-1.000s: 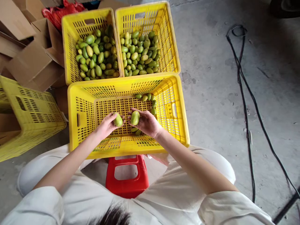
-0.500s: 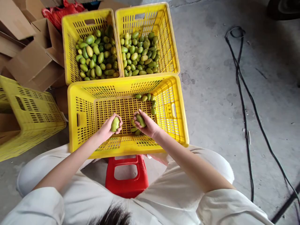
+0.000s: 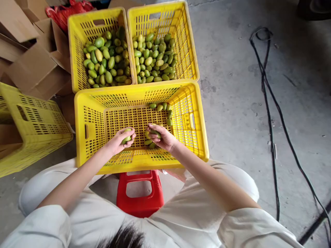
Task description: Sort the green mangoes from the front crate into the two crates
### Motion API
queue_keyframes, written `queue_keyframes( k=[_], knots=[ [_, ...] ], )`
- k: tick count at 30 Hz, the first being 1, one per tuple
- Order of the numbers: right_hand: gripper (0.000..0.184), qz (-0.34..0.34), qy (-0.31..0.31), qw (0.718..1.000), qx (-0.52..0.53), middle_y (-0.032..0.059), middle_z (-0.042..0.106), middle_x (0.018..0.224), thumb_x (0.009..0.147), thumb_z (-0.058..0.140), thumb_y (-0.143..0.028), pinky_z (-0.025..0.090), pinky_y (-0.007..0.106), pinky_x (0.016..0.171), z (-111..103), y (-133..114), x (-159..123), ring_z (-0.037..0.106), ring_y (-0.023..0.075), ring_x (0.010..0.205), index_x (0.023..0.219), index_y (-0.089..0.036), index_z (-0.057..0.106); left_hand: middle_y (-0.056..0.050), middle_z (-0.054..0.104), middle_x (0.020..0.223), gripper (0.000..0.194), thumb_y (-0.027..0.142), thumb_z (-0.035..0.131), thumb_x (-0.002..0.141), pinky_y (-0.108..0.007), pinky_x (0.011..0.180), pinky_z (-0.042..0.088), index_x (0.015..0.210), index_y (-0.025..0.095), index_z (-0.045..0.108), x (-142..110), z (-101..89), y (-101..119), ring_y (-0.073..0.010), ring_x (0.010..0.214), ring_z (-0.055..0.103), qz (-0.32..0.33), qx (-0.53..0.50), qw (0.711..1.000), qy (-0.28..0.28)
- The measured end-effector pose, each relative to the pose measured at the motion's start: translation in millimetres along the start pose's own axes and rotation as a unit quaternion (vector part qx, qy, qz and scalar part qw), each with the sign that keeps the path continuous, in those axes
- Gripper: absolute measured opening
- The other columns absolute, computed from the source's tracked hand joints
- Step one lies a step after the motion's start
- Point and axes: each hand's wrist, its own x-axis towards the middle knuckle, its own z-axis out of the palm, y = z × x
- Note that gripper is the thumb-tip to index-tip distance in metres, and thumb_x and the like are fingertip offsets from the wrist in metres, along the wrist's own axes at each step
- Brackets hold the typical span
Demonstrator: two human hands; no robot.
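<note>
My left hand (image 3: 119, 141) is closed around a green oval fruit (image 3: 126, 137) inside the near yellow crate (image 3: 90, 103). My right hand (image 3: 162, 137) grips another green fruit (image 3: 155, 132) low in the same crate, palm turned down, over a few fruits (image 3: 148, 142) on the crate floor. Several more green fruits (image 3: 162, 109) lie in the crate's far right corner. Both hands are close together near the crate's front wall.
Two yellow crates (image 3: 74, 44) (image 3: 191, 51) filled with green fruits stand behind the near one. A yellow crate (image 3: 28, 127) lies at left beside cardboard boxes (image 3: 33, 65). A red stool (image 3: 139, 193) sits between my knees. Black cables (image 3: 269, 110) cross the concrete floor at right.
Both hands turned their fruits over and sank lower into the crate; the right hand went from palm-up to palm-down toward the fruits on the crate floor.
</note>
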Motion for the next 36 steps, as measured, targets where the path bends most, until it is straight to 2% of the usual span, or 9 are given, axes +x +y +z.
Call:
queue_keyframes(
  k=[5, 8, 11, 15, 19, 25, 27, 32, 36],
  knots=[
    [0.025, 0.032, 0.015, 0.999, -0.027, -0.0044, 0.051, 0.062, 0.083, 0.068, -0.036, 0.016, 0.012, 0.031, 1.2, 0.7, 1.4, 0.033, 0.0019, 0.04, 0.078, -0.016, 0.054, 0.002, 0.052, 0.062, 0.026, 0.038, 0.07, 0.08, -0.015, 0.033, 0.028, 0.078, 0.014, 0.057, 4.0, -0.1, -1.7, -0.0057, 0.041, 0.046, -0.01, 0.022, 1.0, 0.01],
    [0.025, 0.018, 0.031, 0.999, 0.003, 0.0011, 0.058, 0.068, 0.096, 0.044, -0.035, 0.03, 0.015, 0.035, 3.3, -1.2, 3.0, 0.047, 0.0077, 0.047, 0.088, -0.016, 0.057, -0.004, 0.059, 0.07, 0.022, 0.034, 0.053, 0.089, -0.021, 0.04, 0.042, 0.086, 0.013, 0.06, 7.2, -0.6, -0.5, -0.0124, 0.052, 0.057, -0.018, -0.053, 0.998, 0.03],
    [0.023, 0.009, 0.035, 0.999, 0.028, 0.0065, 0.067, 0.082, 0.094, 0.036, -0.022, 0.046, 0.021, 0.048, 4.9, -3.8, 3.5, 0.059, 0.0138, 0.064, 0.098, -0.016, 0.058, -0.01, 0.066, 0.085, 0.023, 0.019, 0.045, 0.089, -0.029, 0.059, 0.054, 0.101, 0.011, 0.062, 9.1, -1.4, 1.0, -0.0182, 0.072, 0.065, -0.015, -0.096, 0.993, 0.072],
    [0.015, -0.025, 0.037, 0.999, -0.017, 0.0045, 0.069, 0.092, 0.086, 0.053, -0.017, 0.046, 0.02, 0.051, 4.5, -2.8, 2.8, 0.06, 0.013, 0.069, 0.1, -0.019, 0.058, -0.009, 0.069, 0.093, 0.025, 0.015, 0.061, 0.083, -0.026, 0.07, 0.055, 0.108, 0.013, 0.064, 10.2, -3.0, -0.7, -0.0167, 0.081, 0.067, 0.002, -0.061, 0.995, 0.081],
    [0.027, -0.074, 0.049, 0.994, -0.063, -0.0001, 0.066, 0.083, 0.068, 0.074, -0.012, 0.037, 0.017, 0.046, 2.8, 0.9, 2.6, 0.049, 0.0069, 0.057, 0.089, -0.019, 0.058, -0.005, 0.071, 0.09, 0.034, 0.014, 0.082, 0.065, -0.022, 0.068, 0.052, 0.096, 0.016, 0.068, 11.4, -5.1, -5.1, -0.0139, 0.078, 0.066, 0.023, -0.017, 0.996, 0.079],
    [0.032, -0.046, 0.031, 0.994, -0.099, -0.0056, 0.046, 0.055, 0.075, 0.071, -0.043, 0.018, 0.018, 0.037, 1.0, -1.3, 2.3, 0.024, 0.0042, 0.042, 0.071, -0.02, 0.05, -0.005, 0.068, 0.08, 0.026, 0.026, 0.083, 0.063, -0.019, 0.054, 0.042, 0.08, 0.012, 0.069, 12.6, -8.5, -7.6, -0.0112, 0.071, 0.06, 0.042, 0.014, 0.994, 0.102],
    [0.028, -0.031, 0.041, 0.994, -0.096, -0.0059, 0.042, 0.052, 0.077, 0.065, -0.041, 0.021, 0.018, 0.038, 0.4, -2.8, 2.0, 0.028, 0.0059, 0.042, 0.069, -0.021, 0.047, -0.003, 0.065, 0.078, 0.021, 0.028, 0.079, 0.067, -0.019, 0.055, 0.044, 0.076, 0.013, 0.067, 12.1, -9.5, -6.9, -0.0099, 0.068, 0.057, 0.038, -0.002, 0.992, 0.119],
    [0.021, -0.022, 0.028, 0.994, -0.102, -0.0006, 0.058, 0.068, 0.062, 0.063, -0.019, 0.043, 0.021, 0.051, 2.2, -1.7, 0.3, 0.055, 0.0126, 0.062, 0.081, -0.019, 0.055, -0.003, 0.065, 0.081, 0.014, 0.018, 0.073, 0.067, -0.028, 0.072, 0.052, 0.078, 0.013, 0.065, 9.8, -9.4, -6.2, -0.0124, 0.073, 0.06, 0.033, -0.019, 0.995, 0.09],
    [0.032, -0.049, 0.01, 0.993, -0.111, -0.0051, 0.054, 0.063, 0.061, 0.068, -0.016, 0.029, 0.017, 0.041, 4.4, 1.5, -0.8, 0.043, 0.0074, 0.049, 0.09, -0.021, 0.056, -0.002, 0.062, 0.07, 0.021, 0.017, 0.077, 0.067, -0.022, 0.058, 0.048, 0.082, 0.012, 0.065, 8.2, -7.6, -5.6, -0.0102, 0.062, 0.058, 0.033, 0.0, 0.997, 0.076]
  ],
)
